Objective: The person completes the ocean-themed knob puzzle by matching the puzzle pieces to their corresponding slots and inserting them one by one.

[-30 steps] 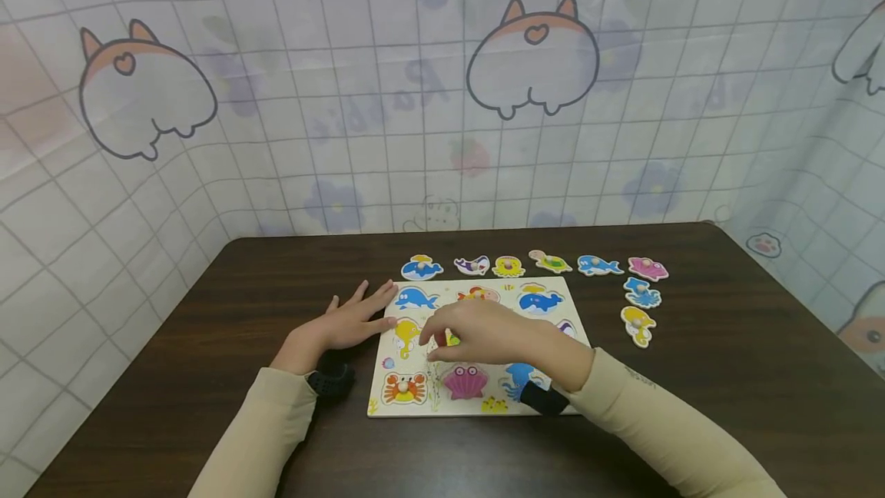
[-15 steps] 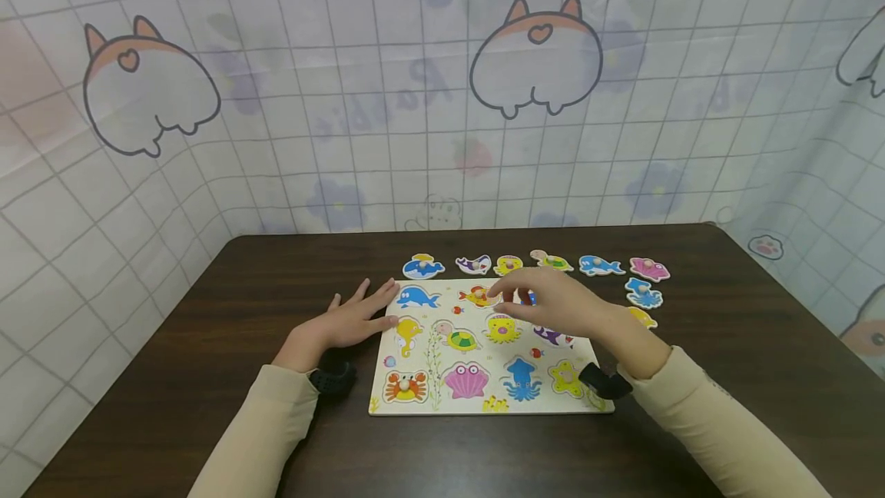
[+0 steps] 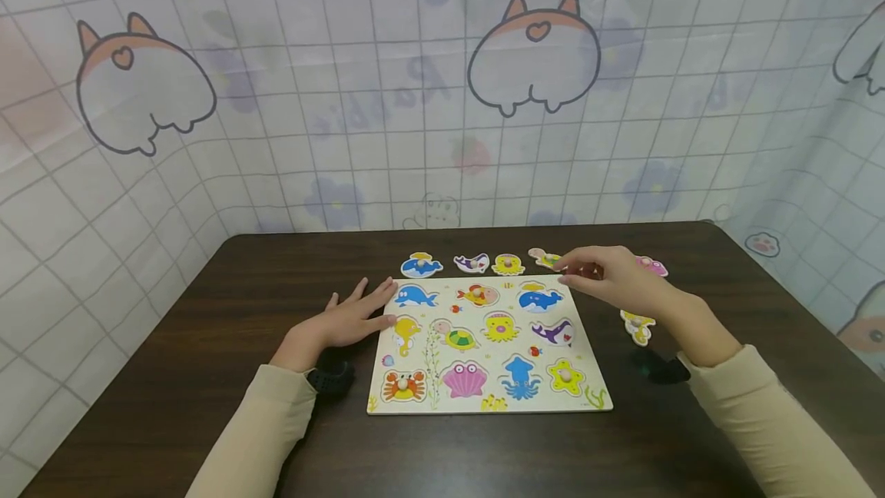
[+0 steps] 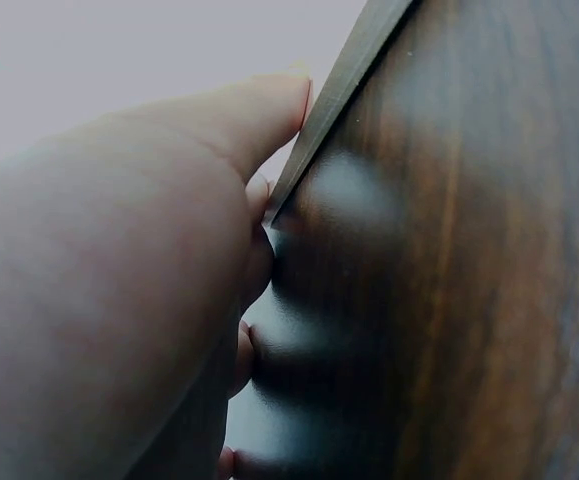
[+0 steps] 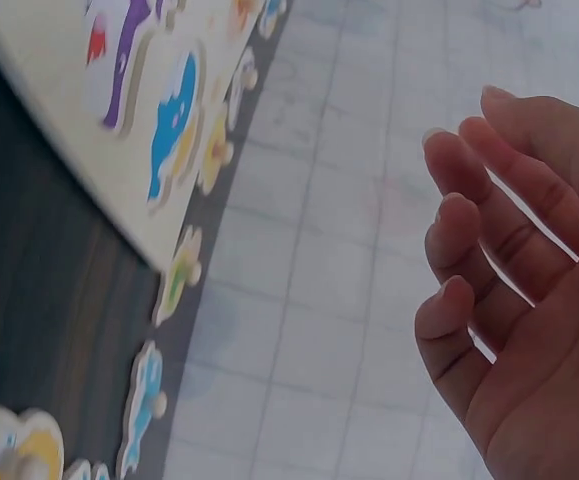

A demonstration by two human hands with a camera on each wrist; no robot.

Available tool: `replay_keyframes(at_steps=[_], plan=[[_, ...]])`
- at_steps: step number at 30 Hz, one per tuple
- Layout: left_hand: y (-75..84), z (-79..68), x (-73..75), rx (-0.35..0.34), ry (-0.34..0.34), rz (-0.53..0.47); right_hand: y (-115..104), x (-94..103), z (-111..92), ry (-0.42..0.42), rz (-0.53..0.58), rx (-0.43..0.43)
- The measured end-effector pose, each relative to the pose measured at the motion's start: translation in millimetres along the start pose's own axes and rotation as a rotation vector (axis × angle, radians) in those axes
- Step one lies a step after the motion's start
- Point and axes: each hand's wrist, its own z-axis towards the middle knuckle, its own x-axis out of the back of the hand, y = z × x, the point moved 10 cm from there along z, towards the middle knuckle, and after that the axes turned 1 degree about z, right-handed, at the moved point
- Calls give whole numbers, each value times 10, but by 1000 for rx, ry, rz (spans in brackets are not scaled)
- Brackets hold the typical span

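A pale wooden puzzle board (image 3: 512, 403) with sea-animal cutouts lies on the dark table. My left hand (image 3: 346, 321) rests flat at its left edge, fingers spread and thumb on the board; in the left wrist view the thumb (image 4: 259, 110) lies along that edge. Above the board's far right corner hovers my right hand (image 3: 622, 277), fingers loosely bent and holding nothing. Its fingertips overlap the right end of the turtle piece (image 3: 542, 256). The right wrist view shows the turtle piece (image 5: 177, 278) and a blue fish-like piece (image 5: 141, 410) lying apart from the hand.
Knobbed crab (image 3: 404, 386), red fish (image 3: 477, 295) and starfish (image 3: 565, 376) pieces sit in the board. Behind it lie a blue whale (image 3: 420, 265), a purple whale (image 3: 472, 263) and an octopus (image 3: 508, 264). A yellow seahorse piece (image 3: 638, 327) lies to the right. A printed cloth (image 3: 387, 137) hangs behind.
My right hand has moved from over the middle of the board to the right and back, past its far right corner. The left hand has stayed in place.
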Motion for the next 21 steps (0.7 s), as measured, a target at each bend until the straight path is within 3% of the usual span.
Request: replay_keyframes(at_steps=[7,15,21], plan=[[-2,-2,-2,7,2,-1,311,152,-156,0,12,-106],[6,-16,3,4,5,-1,677,116,-321,-95,67,-206],[20,-26,14,5,5,-8,901,80,-439,-167,131,-231]])
